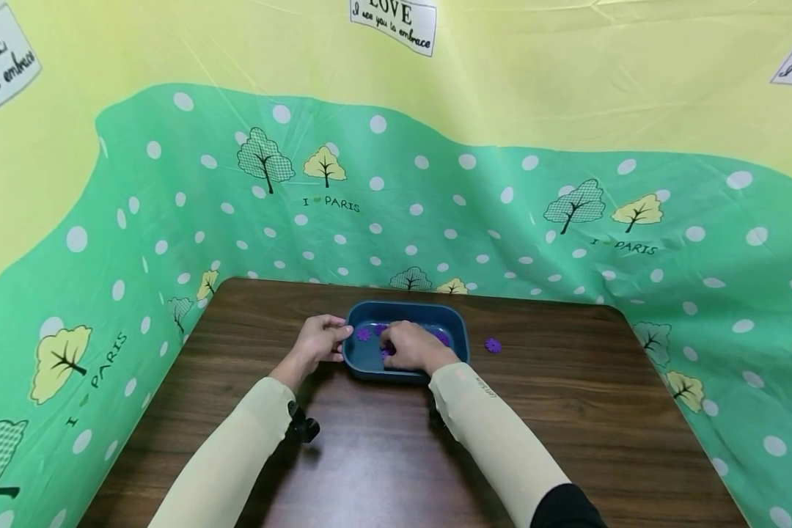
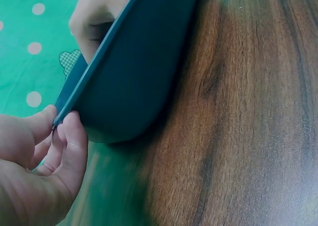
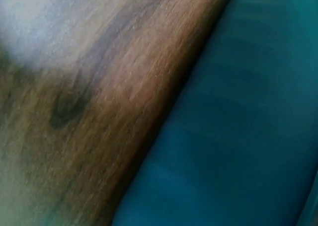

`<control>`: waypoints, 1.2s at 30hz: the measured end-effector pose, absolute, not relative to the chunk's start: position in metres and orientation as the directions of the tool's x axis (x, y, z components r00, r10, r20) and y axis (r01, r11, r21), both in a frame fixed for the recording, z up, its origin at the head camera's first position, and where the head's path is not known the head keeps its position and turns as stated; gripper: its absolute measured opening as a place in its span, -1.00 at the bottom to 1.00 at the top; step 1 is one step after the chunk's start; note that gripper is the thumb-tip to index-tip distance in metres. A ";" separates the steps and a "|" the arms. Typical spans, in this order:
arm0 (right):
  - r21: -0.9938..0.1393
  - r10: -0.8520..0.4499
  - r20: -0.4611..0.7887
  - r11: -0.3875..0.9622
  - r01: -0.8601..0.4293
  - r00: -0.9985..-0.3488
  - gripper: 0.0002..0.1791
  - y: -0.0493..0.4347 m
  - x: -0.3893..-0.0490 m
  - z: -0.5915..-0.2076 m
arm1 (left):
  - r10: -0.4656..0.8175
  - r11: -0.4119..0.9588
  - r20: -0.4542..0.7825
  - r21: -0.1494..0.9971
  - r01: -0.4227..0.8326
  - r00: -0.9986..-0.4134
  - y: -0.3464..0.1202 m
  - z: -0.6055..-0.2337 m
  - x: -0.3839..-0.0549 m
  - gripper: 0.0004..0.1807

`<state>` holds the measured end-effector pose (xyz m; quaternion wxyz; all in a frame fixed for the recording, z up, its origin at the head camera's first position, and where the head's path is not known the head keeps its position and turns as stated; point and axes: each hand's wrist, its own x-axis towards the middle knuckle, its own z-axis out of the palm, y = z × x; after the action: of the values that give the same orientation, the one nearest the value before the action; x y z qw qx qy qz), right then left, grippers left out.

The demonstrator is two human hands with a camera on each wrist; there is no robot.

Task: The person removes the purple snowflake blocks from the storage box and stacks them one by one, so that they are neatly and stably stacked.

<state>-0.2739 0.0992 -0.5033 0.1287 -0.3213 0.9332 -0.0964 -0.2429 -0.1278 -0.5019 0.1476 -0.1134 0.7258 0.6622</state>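
Head view: 2 hands at a dark blue rounded rectangular bin (image 1: 370, 361) on a dark brown wood-grain table (image 1: 567, 381). Left hand (image 1: 315, 342) pinches bin's left rim, thumb against fingers. Right hand (image 1: 411, 346) reaches inside, fingers bent down at purple flower-shaped pieces (image 1: 364, 334); can't tell if it grips any. 1 loose purple flower-shaped piece (image 1: 493, 345) lies just right of bin.

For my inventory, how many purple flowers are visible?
At least 5 purple flowers: one on the table right of the blue tray, four inside it, near the right hand, which may hide more.
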 end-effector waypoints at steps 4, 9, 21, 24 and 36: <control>-0.260 -0.637 -0.168 0.765 -0.590 -0.752 -0.64 0.103 -0.273 -0.502 | 0.030 0.098 -0.360 0.929 -0.356 -0.932 -0.127 -0.503 -0.243 -0.64; -0.262 -0.661 -0.160 0.745 -0.614 -0.733 -0.73 0.104 -0.272 -0.503 | 0.031 0.094 -0.358 0.930 -0.354 -0.933 -0.127 -0.503 -0.243 -0.65; -0.240 -0.668 -0.139 0.739 -0.629 -0.731 -0.76 0.102 -0.273 -0.508 | 0.022 0.098 -0.373 0.924 -0.369 -0.928 -0.128 -0.503 -0.243 -0.63; -0.268 -0.658 -0.135 0.744 -0.612 -0.741 -0.76 0.105 -0.274 -0.507 | 0.025 0.099 -0.369 0.926 -0.365 -0.929 -0.127 -0.503 -0.243 -0.62; -0.301 -0.655 -0.229 0.751 -0.587 -0.721 -0.65 0.114 -0.271 -0.497 | 0.030 0.101 -0.367 0.926 -0.363 -0.930 -0.127 -0.503 -0.244 -0.65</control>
<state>-0.2714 0.1144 -0.4965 0.1620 -0.3369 0.9217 -0.1039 -0.2436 -0.1274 -0.5035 0.1485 -0.1145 0.7270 0.6605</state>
